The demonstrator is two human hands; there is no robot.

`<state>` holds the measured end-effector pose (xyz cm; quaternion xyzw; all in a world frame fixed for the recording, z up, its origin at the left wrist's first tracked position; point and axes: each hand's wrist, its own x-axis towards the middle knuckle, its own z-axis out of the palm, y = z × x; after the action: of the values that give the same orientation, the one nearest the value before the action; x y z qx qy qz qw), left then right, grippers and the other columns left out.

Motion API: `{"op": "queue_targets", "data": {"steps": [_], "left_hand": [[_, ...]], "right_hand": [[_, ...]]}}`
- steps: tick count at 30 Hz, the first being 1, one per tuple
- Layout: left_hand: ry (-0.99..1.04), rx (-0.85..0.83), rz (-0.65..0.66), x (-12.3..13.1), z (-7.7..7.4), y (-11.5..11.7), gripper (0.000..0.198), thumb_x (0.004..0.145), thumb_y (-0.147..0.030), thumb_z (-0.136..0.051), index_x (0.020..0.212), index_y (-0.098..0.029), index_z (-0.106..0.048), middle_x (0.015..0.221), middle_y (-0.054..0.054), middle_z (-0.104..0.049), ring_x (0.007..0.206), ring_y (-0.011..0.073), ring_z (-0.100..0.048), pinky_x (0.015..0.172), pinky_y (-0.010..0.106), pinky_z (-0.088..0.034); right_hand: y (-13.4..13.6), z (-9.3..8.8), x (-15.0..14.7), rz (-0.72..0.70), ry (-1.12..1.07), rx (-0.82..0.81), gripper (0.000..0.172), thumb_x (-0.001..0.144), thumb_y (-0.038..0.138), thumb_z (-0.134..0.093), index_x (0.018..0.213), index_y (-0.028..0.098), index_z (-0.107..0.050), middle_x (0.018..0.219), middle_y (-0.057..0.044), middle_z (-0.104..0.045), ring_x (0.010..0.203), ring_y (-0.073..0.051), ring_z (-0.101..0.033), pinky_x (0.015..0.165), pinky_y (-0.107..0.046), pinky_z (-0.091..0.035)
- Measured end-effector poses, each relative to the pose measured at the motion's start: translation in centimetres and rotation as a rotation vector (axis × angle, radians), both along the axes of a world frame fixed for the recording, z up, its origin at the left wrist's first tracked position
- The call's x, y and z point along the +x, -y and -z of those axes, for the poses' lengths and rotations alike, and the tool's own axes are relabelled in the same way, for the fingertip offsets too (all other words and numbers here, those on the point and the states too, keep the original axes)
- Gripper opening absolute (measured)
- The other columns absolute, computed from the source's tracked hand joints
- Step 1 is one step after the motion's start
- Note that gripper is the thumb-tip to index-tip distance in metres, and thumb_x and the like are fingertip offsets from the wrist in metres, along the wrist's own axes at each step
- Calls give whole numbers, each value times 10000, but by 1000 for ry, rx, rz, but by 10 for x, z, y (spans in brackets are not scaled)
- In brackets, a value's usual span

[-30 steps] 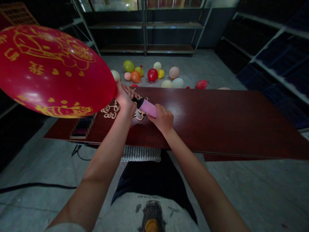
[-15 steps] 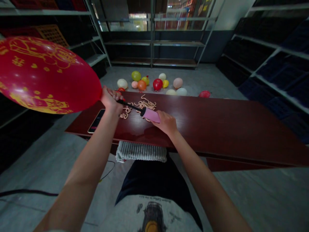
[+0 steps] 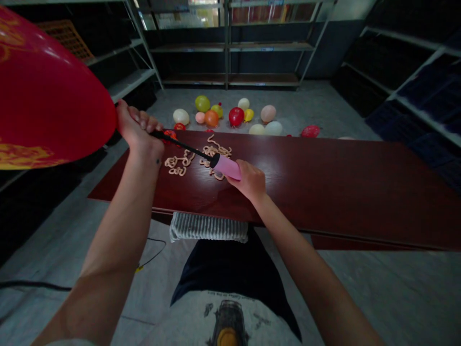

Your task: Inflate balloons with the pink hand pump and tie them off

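A big inflated red balloon (image 3: 61, 96) with yellow print fills the upper left, cut off by the frame's edge. My left hand (image 3: 137, 122) is closed around its neck and the black end of a hand balloon pump. The pump's thin black rod (image 3: 187, 150) slopes down to the right into its pink barrel (image 3: 227, 166). My right hand (image 3: 250, 180) is wrapped around the barrel's near end, above the table. Below the pump, uninflated beige long balloons (image 3: 178, 163) lie curled in two loose piles. Several red-orange pieces (image 3: 171, 136) lie behind the rod, partly covered.
The dark red table (image 3: 342, 187) stretches far to the right. Beyond it, several coloured balloons (image 3: 236, 117) rest on the floor. Metal shelves (image 3: 226, 48) stand at the back and both sides. A grey ribbed cushion (image 3: 209, 227) sits at the table's near edge.
My left hand has moved left and up with the balloon, and more of the pump's rod shows. My right hand has barely moved. The phone is now hidden behind my left forearm.
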<state>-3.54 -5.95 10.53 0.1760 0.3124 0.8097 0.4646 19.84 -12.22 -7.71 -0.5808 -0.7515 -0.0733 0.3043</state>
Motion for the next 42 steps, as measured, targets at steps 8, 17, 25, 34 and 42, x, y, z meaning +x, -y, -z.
{"op": "queue_targets", "data": {"steps": [8, 17, 25, 34, 42], "left_hand": [[-133, 3, 78, 91, 25, -11, 551, 1104, -376, -369, 612, -213, -184, 484, -62, -126, 389, 116, -129, 418, 284, -164], [-167, -15, 194, 123, 57, -14, 492, 1091, -410, -380, 664, -220, -227, 505, -68, -146, 383, 100, -197, 449, 274, -187], [-54, -91, 195, 81, 48, 3, 481, 1109, -310, -313, 660, -212, -173, 442, -76, -137, 370, 80, -124, 451, 274, -148], [-15, -43, 113, 5, 21, 16, 469, 1084, -259, -337, 652, -194, -163, 440, -71, -168, 349, 70, -179, 426, 224, -223], [-43, -31, 148, -23, -11, 18, 476, 1077, -259, -339, 646, -193, -148, 428, -63, -152, 344, 86, -166, 396, 227, -234]], "right_hand": [[-4, 1, 1, 78, -113, -8, 572, 921, 693, -541, 1139, 171, -625, 1030, -99, -742, 871, -220, -692, 689, -296, -435], [-6, -3, 2, 155, -114, -64, 589, 932, 701, -511, 1159, 169, -622, 1041, -104, -739, 903, -228, -697, 690, -296, -417], [-4, 0, -3, 47, -33, -43, 548, 925, 653, -570, 1210, 186, -616, 1068, -85, -747, 905, -213, -697, 695, -291, -412], [2, 2, -1, -50, 39, 9, 535, 898, 628, -627, 1184, 176, -636, 999, -86, -754, 861, -223, -706, 683, -298, -421], [2, 9, -3, -124, 13, 99, 480, 881, 571, -677, 1160, 182, -641, 1001, -75, -762, 846, -214, -725, 683, -294, -454]]}}
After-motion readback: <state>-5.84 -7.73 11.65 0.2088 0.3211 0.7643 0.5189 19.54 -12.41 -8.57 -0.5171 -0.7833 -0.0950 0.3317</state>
